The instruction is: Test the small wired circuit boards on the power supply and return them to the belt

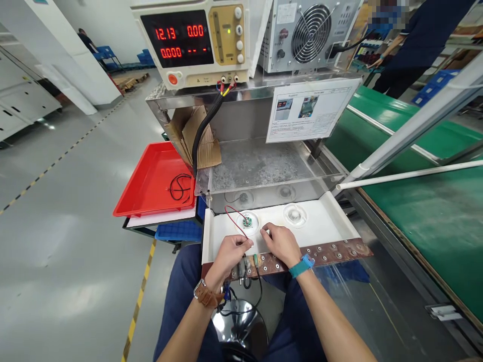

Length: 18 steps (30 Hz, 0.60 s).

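Note:
My left hand [234, 251] is closed in a pinch on a thin red wire [230, 213] at the front of a white tray [328, 221]. The wire loops up and back to a small round green circuit board [247, 221], which lies in a white round recess of the tray. My right hand [281, 243] hovers just right of the board, fingers loosely bent and slightly apart, with nothing visible in them. Below the hands runs a brown strip [320, 254] with metal studs. A green clip plug [255, 260] on a black cable stands at it.
A power supply [181, 40] with red digits stands on the metal shelf, beside a grey fan unit [311, 32]. A red bin [151, 176] holds a black cable at left. A clear panel [264, 173] overhangs the tray. At right runs a green conveyor [433, 216]; a person stands beyond.

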Each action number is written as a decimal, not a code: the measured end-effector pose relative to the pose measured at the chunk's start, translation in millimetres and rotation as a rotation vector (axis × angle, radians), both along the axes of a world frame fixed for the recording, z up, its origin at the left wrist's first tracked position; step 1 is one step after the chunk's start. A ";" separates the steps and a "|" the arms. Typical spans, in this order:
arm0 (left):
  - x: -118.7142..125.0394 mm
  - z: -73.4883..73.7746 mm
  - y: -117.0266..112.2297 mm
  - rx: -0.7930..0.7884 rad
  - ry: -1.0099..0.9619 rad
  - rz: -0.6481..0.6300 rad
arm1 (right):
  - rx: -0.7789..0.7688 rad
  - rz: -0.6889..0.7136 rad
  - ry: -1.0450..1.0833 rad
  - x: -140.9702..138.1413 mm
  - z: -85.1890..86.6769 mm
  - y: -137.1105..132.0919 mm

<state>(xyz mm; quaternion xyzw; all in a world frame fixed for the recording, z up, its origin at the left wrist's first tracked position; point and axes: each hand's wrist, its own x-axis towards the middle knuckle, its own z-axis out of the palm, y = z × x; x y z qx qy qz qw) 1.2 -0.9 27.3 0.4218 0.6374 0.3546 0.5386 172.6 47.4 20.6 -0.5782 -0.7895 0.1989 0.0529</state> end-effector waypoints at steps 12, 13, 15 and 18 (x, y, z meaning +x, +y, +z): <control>-1.8 19.5 -7.2 0.011 -0.146 0.092 | 0.009 -0.001 0.026 -0.4 -0.5 0.4; -2.6 21.2 -9.2 0.020 -0.146 0.087 | 0.008 -0.002 0.027 -0.5 -0.7 0.5; -4.0 24.1 -12.8 0.050 -0.137 0.066 | 0.007 -0.003 0.028 -0.6 -1.0 0.7; -5.6 27.6 -17.0 0.099 -0.128 0.063 | 0.002 -0.006 0.029 -0.6 -1.3 0.9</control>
